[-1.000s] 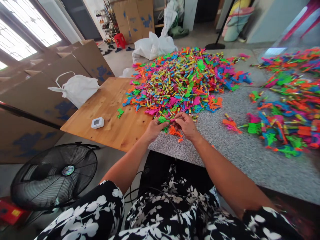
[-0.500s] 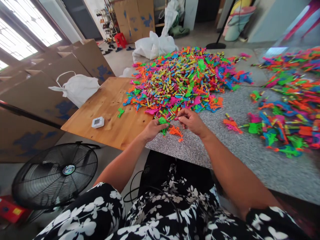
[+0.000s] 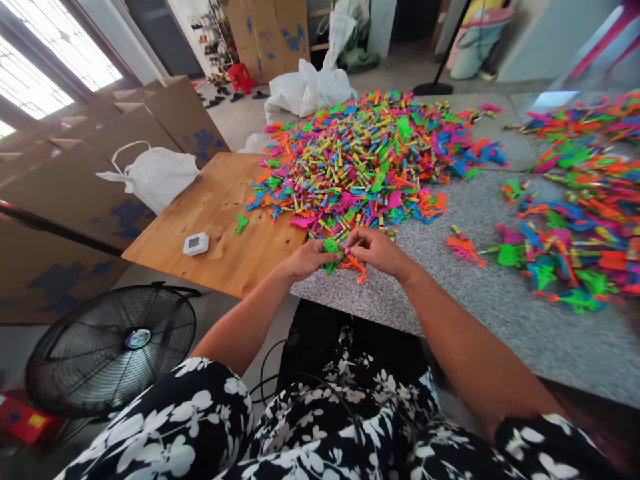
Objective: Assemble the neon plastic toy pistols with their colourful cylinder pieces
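My left hand (image 3: pixel 306 259) is closed on a green plastic piece (image 3: pixel 331 248) with a perforated round part, just above the grey speckled tabletop (image 3: pixel 345 293). Close beside it, my right hand (image 3: pixel 373 250) pinches a small pink part (image 3: pixel 349 251) and brings it against the green piece; the exact contact is hidden by the fingers. Below the two hands lies an orange plastic piece (image 3: pixel 356 267). A large heap of bright plastic pieces and small printed tubes (image 3: pixel 350 160) rises right behind my hands.
More coloured pieces (image 3: pixel 565 260) spread over the right of the table. On the wooden board (image 3: pixel 210 200) at left are a white digital device (image 3: pixel 195 244) and a single green piece (image 3: pixel 241 224). A white bag (image 3: pixel 157 175), cardboard boxes (image 3: pixel 95 160) and a fan (image 3: pixel 113 347) stand left.
My right hand has moved left and slightly down from the heap's edge, bringing the pink part to the green piece. My left hand has shifted slightly right.
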Tool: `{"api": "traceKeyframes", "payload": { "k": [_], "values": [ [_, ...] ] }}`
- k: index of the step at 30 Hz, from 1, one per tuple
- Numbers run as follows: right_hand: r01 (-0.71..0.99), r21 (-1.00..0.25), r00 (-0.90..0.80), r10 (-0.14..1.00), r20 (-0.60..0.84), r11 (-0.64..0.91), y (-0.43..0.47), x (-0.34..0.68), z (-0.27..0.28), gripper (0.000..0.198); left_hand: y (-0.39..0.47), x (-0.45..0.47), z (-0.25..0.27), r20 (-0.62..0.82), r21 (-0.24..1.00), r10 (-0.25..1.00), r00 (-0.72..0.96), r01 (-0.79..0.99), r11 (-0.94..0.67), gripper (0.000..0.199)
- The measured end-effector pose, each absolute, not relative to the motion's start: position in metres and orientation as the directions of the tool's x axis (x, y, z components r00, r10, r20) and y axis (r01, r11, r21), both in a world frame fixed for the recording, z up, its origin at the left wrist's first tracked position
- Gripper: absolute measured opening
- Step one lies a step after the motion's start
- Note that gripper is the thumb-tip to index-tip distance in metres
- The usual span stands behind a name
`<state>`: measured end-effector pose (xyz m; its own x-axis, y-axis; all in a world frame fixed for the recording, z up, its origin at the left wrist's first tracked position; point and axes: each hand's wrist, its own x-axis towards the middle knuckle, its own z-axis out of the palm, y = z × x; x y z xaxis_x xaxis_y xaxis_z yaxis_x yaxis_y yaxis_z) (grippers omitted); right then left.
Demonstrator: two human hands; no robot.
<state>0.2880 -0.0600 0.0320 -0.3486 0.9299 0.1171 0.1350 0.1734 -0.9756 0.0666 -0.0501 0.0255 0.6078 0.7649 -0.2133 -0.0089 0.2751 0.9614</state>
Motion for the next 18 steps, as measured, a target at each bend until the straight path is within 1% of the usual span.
{"api": "traceKeyframes", "payload": {
  "k": [2, 4, 6, 7, 8, 10, 11, 13, 14, 15, 16, 17, 18],
  "values": [
    [0.144, -0.98, -0.387, 0.919, 0.071, 0.136, -0.059, 0.29, 0.03, 0.007, -0.049, 0.066, 0.027, -0.217, 0.969, 0.742, 0.635, 0.045, 0.245, 0.033],
    [0.141, -0.987, -0.417, 0.909, 0.016, 0.082, -0.058, 0.291, 0.026, 0.009, -0.047, 0.068, 0.027, -0.21, 0.978, 0.741, 0.638, 0.144, 0.154, 0.025],
    [0.119, -0.992, -0.409, 0.913, -0.015, 0.037, -0.059, 0.291, 0.021, 0.012, -0.046, 0.073, 0.026, -0.203, 0.968, 0.744, 0.636, 0.245, 0.054, 0.015],
    [0.102, -0.994, -0.387, 0.922, -0.013, 0.028, -0.06, 0.29, 0.019, 0.012, -0.046, 0.076, 0.025, -0.21, 0.961, 0.731, 0.649, 0.276, 0.031, 0.012],
    [0.085, -0.996, -0.361, 0.932, -0.005, 0.027, -0.062, 0.291, 0.017, 0.012, -0.046, 0.079, 0.024, -0.228, 0.958, 0.708, 0.669, 0.284, 0.04, 0.011],
    [0.073, -0.997, -0.325, 0.946, 0.006, 0.031, -0.066, 0.293, 0.015, 0.01, -0.045, 0.086, 0.02, -0.276, 0.957, 0.658, 0.7, 0.261, 0.124, 0.014],
    [0.089, -0.996, -0.322, 0.947, -0.004, 0.026, -0.067, 0.297, 0.015, 0.01, -0.043, 0.089, 0.018, -0.297, 0.954, 0.655, 0.695, 0.251, 0.166, 0.016],
    [0.144, -0.989, -0.305, 0.95, -0.063, -0.019, -0.068, 0.309, 0.014, 0.011, -0.038, 0.094, 0.012, -0.306, 0.951, 0.725, 0.617, 0.236, 0.2, 0.024],
    [0.153, -0.987, -0.244, 0.966, -0.091, -0.054, -0.066, 0.319, 0.013, 0.012, -0.035, 0.095, 0.009, -0.279, 0.957, 0.783, 0.556, 0.23, 0.178, 0.029],
    [0.129, -0.988, -0.119, 0.987, -0.104, -0.089, -0.064, 0.33, 0.012, 0.013, -0.032, 0.096, 0.006, -0.231, 0.964, 0.838, 0.495, 0.23, 0.13, 0.033],
    [0.06, -0.992, 0.072, 0.992, -0.107, -0.111, -0.062, 0.343, 0.01, 0.013, -0.029, 0.097, 0.003, -0.169, 0.968, 0.881, 0.441, 0.241, 0.065, 0.037],
    [-0.037, -0.994, 0.292, 0.95, -0.113, -0.107, -0.059, 0.355, 0.007, 0.013, -0.026, 0.097, 0.0, -0.099, 0.964, 0.909, 0.404, 0.266, -0.013, 0.039],
    [-0.135, -0.988, 0.488, 0.863, -0.132, -0.075, -0.057, 0.367, 0.004, 0.013, -0.025, 0.098, -0.003, -0.037, 0.946, 0.92, 0.391, 0.311, -0.094, 0.04]
  ]
}}
